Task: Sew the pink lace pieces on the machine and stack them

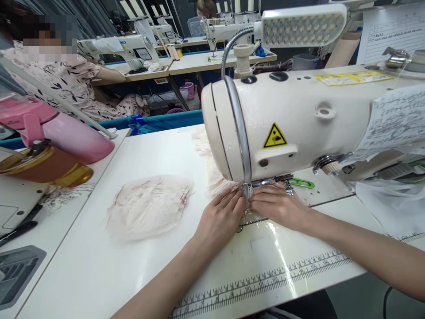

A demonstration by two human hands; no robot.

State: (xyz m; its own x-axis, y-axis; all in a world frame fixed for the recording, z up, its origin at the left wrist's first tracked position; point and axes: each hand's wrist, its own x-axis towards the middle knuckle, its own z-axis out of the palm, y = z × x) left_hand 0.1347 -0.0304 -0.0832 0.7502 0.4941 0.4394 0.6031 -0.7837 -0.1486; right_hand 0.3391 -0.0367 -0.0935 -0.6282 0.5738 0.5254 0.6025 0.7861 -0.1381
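Below the head of a white sewing machine (pixel 292 115), my two hands work close together. My left hand (pixel 227 212) has its fingers pressed together on the left edge of a narrow white lace trim (pixel 248 191) at the needle area. From the right, my right hand (pixel 280 206) pinches the same trim, its fingers bent beside the presser foot. Sheer cream fabric (pixel 217 175) spreads behind my left hand and under the machine head. My fingertips are partly hidden by the trim and the machine.
Left on the table lies a gathered sheer piece with red threads (pixel 152 206). A green thread snipper (pixel 302 182) sits behind my right hand. Sheer white cloth (pixel 388 208) lies at right. A ruler tape (pixel 265 283) lines the front edge. A pink bottle (pixel 66 133) and seated co-worker are left.
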